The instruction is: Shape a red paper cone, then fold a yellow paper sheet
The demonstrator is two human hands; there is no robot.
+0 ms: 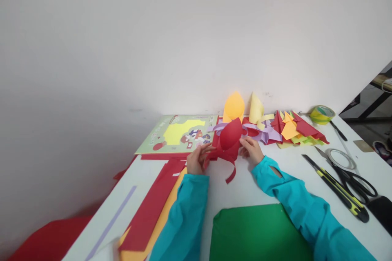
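A red folded paper piece (231,135) with a rounded, cone-like top stands upright between my two hands. Curled red strips hang from its lower front. On its left side, my left hand (199,158) has its fingers closed on the lower edge and a strip. My right hand (251,151) pinches its right edge. Just behind it are an orange paper cone (234,106), a pale yellow paper cone (256,109) and lilac paper strips (266,133).
Folded colored papers (301,128) lie at the back right, beside green-yellow tape (321,115). Scissors (352,179), a utility knife (339,191) and a clear tape roll (341,158) sit right. A green sheet (257,232), red strips (156,204) and a paper pad (156,134) are nearby.
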